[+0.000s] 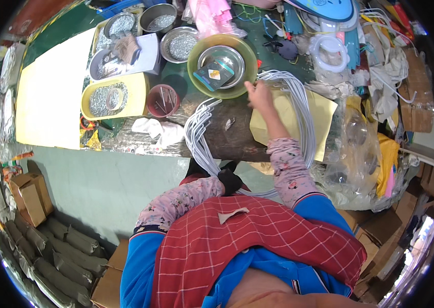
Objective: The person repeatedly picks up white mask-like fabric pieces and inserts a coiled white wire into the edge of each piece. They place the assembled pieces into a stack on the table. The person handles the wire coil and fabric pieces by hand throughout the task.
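Observation:
A bundle of white, bent wire rods with hooked ends (199, 134) curves from the table edge down to my lap and back up on the right. My left hand (229, 181), in a black glove, is closed around the lower left part of this bundle. Above the bundle's right-hand ends, my bare right hand (261, 97) is beside the rim of a yellow-green bowl (195, 77). Its fingers are drawn together, and anything between them is too small to make out. Inside that bowl sit a steel bowl (237, 57) and a dark printed card (214, 75).
Metal bowls (181, 44) and a yellow tray (142, 97) of small metal parts stand at the left. A maroon cup (163, 100) holds thin rods. Yellow paper (324, 115) lies under the bundle's right side. Plastic bags and cartons (29, 197) crowd the sides.

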Action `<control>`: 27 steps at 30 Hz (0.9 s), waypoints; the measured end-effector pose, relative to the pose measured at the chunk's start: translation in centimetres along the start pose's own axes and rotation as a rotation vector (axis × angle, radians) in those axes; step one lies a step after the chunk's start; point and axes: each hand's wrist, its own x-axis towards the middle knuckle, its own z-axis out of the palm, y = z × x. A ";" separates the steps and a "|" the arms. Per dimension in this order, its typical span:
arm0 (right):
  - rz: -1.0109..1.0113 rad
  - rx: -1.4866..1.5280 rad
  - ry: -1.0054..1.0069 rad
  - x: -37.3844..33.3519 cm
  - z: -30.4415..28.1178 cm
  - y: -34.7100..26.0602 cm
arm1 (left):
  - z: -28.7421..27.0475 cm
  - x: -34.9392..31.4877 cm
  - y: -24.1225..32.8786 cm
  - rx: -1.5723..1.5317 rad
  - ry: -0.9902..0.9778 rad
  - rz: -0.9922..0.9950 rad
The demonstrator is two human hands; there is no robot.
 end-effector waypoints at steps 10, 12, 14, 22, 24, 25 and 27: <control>0.102 0.926 -0.189 -1.8 -5.1 -4.0 | -2.1 -1.0 0.6 0.006 0.004 0.052; 0.083 0.834 -0.083 -0.2 -8.4 -3.9 | -2.0 -0.5 0.0 0.300 -0.132 0.283; 0.058 0.803 0.037 2.1 -9.9 -3.2 | -3.2 -0.8 0.4 0.173 -0.180 0.225; 0.071 1.276 -0.102 9.2 -8.9 -3.5 | -7.8 -2.3 0.7 0.254 -0.159 0.279; -0.038 1.114 -0.056 6.4 -10.1 -2.4 | -10.3 -2.3 0.7 0.503 -0.212 0.530; -0.088 1.033 -0.017 4.7 -11.2 -1.6 | -11.6 -2.1 0.2 0.583 -0.233 0.604; -0.043 0.841 0.108 0.6 -12.4 3.6 | -14.0 -1.2 -0.8 0.678 -0.270 0.688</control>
